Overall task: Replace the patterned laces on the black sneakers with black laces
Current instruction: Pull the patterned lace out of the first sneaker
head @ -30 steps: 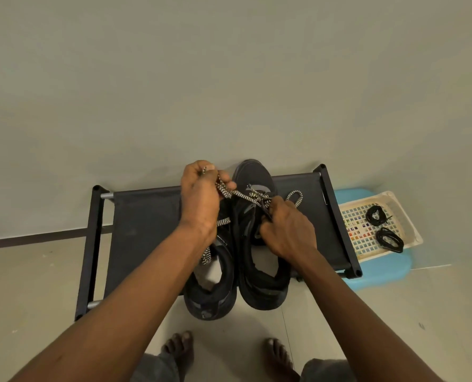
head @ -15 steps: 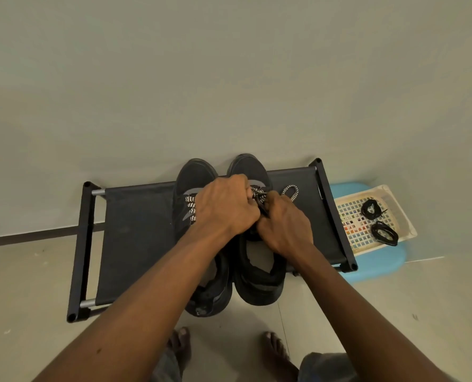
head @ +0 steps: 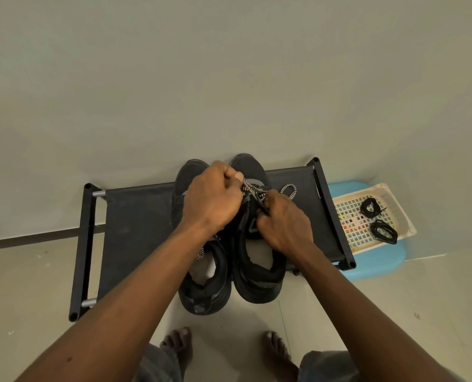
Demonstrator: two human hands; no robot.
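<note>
Two black sneakers stand side by side on a low black rack (head: 135, 216), toes toward the wall: the left sneaker (head: 204, 282) and the right sneaker (head: 257, 274). My left hand (head: 211, 201) pinches the black-and-white patterned lace (head: 252, 190) above the right sneaker's eyelets. My right hand (head: 283, 221) grips the right sneaker's tongue area beside the lace. A loose loop of patterned lace (head: 288, 190) lies on the rack to the right. Two coiled black laces (head: 370, 208) (head: 385, 231) sit in a white basket.
The white basket (head: 392, 202) rests on a blue stool (head: 378, 263) right of the rack. A plain wall stands directly behind the rack. My bare feet (head: 177, 346) are on the tiled floor below the sneakers.
My left hand crossed from over the left sneaker to the right sneaker and now pulls the patterned lace upward. My right hand stayed on the right sneaker.
</note>
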